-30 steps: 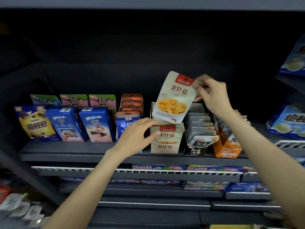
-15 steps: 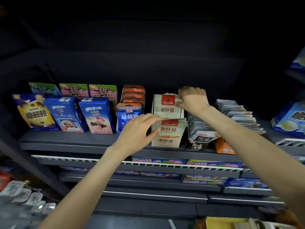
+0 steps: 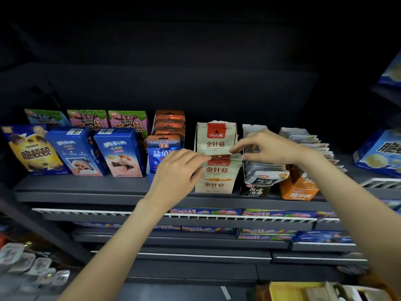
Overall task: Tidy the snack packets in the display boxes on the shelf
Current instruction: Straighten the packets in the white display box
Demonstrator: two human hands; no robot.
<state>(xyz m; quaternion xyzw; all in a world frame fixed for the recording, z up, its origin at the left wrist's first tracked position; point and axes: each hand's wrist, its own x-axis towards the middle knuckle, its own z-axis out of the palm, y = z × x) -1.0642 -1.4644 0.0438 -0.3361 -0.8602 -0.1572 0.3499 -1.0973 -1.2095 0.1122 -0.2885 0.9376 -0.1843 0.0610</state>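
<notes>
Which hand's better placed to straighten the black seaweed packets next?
Right, probably. The right hand sits directly above the black seaweed packets; the left hand is on the far side of the cream mushroom box.

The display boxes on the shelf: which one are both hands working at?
The cream display box of red-topped packets, between the blue box and the black box. The left hand and right hand pinch a packet top there.
</notes>
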